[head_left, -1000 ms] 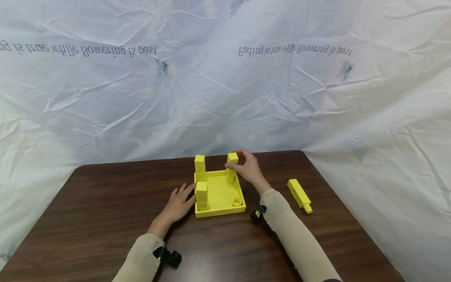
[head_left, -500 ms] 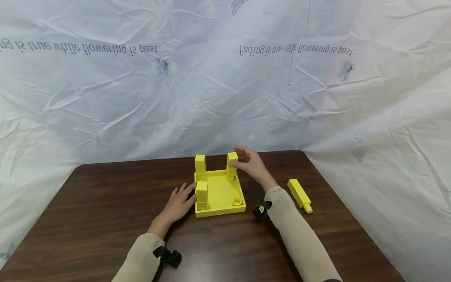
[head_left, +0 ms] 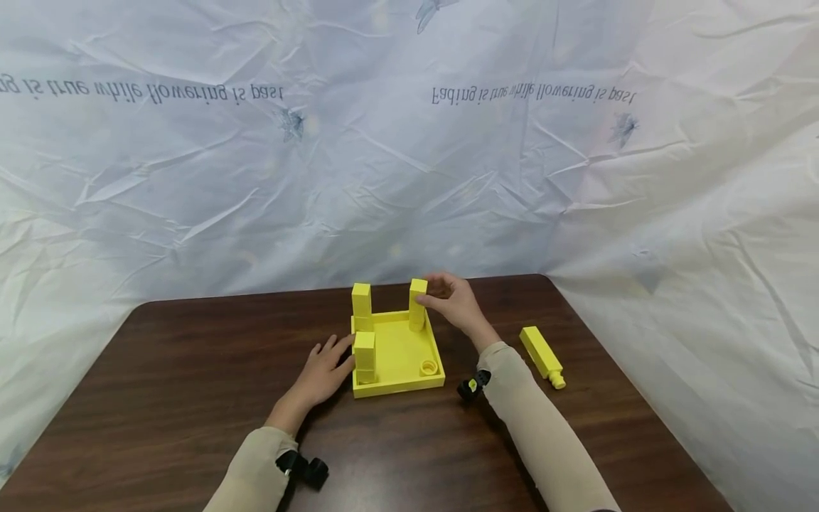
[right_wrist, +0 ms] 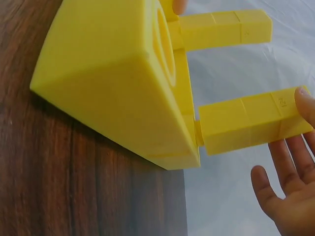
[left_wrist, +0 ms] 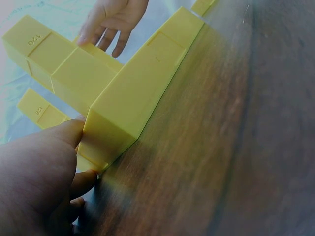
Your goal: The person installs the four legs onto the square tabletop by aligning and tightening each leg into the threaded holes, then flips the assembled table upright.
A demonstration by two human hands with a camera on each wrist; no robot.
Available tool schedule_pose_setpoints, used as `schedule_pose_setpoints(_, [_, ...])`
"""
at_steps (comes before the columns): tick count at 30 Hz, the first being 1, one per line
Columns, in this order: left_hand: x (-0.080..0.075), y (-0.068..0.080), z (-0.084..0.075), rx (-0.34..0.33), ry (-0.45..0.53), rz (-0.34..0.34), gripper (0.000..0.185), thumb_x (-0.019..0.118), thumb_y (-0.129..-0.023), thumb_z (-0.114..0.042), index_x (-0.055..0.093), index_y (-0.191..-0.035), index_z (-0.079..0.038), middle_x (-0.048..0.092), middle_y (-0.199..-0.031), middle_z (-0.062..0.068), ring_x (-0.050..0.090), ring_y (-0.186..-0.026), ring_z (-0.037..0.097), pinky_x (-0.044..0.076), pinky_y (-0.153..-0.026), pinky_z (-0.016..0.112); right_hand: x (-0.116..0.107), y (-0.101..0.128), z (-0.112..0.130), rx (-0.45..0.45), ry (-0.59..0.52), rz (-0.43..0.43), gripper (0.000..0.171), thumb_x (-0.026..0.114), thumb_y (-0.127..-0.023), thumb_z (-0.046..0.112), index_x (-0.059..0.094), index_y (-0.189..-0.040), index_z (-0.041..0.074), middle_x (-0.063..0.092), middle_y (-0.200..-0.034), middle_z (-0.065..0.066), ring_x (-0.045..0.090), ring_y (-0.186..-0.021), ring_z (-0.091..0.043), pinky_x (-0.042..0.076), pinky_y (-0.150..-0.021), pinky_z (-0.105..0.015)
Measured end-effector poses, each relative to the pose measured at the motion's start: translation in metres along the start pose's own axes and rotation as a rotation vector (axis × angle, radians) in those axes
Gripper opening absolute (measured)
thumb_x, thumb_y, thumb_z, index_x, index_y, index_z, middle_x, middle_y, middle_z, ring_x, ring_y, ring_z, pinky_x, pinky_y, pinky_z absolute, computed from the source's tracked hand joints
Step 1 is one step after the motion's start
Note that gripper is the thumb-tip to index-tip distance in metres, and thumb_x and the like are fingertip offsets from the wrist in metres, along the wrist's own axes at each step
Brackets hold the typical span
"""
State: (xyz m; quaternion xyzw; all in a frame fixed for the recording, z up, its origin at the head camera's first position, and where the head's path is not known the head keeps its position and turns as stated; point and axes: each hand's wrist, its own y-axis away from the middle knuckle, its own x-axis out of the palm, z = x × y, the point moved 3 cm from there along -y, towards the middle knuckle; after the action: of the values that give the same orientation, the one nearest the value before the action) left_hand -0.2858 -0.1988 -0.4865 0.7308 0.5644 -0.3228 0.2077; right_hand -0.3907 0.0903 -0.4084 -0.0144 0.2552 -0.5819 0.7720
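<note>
As right fingers (right_wrist: 282,160) flank it, yellow post (right_wrist: 246,123), upright in tray (head_left: 399,348).

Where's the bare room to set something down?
Bare table: left of the left sleeve; between both sleeves, in front of the tray; right of the right sleeve, nearer than the loose post. The tray's middle is bare. Crowded: the tray's left side (two upright posts, left hand) and back-right corner (third post, right hand).

Left grip (left_wrist: 39,169) touches 1 side of yellow tray (left_wrist: 142,86).
</note>
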Motion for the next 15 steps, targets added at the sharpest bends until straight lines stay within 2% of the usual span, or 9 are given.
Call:
schedule_pose_setpoints(6, [0.0004, 0.0014, 0.0006, -0.002, 0.008, -0.002, 0.059, 0.047, -0.115, -0.033, 0.032, -0.167, -0.008, 0.035, -0.168, 0.021, 0.012, -0.16, 0.044, 0.0, -0.126, 0.065, 0.005, 0.0015, 0.0028, 0.012, -0.001, -0.036, 0.045, 0.087, -0.091, 0.019, 0.069, -0.129, 0.004, 0.071, -0.115, -0.014, 0.069, -0.103, -0.031, 0.06, -0.091, -0.047])
schedule_pose_setpoints(11, [0.0007, 0.0016, -0.0004, 0.013, 0.007, -0.015, 0.058, 0.046, -0.115, -0.031, 0.033, -0.166, -0.006, 0.036, -0.166, 0.023, 0.013, -0.159, 0.047, 0.0, -0.126, 0.067, 0.0061, 0.0012, 0.0032, 0.023, 0.003, -0.046, 0.045, 0.088, -0.09, 0.02, 0.067, -0.127, 0.005, 0.069, -0.113, -0.013, 0.068, -0.099, -0.028, 0.06, -0.088, -0.043])
schedule_pose_setpoints(15, [0.0009, 0.0015, -0.0005, 0.019, 0.004, -0.017, 0.058, 0.046, -0.115, -0.032, 0.033, -0.166, -0.006, 0.036, -0.166, 0.023, 0.013, -0.159, 0.047, 0.0, -0.125, 0.067, 0.0059, 0.0007, 0.0026, 0.002, 0.022, -0.034, 0.05, 0.087, -0.091, 0.018, 0.063, -0.133, 0.005, 0.067, -0.118, -0.014, 0.067, -0.101, -0.029, 0.058, -0.088, -0.041])
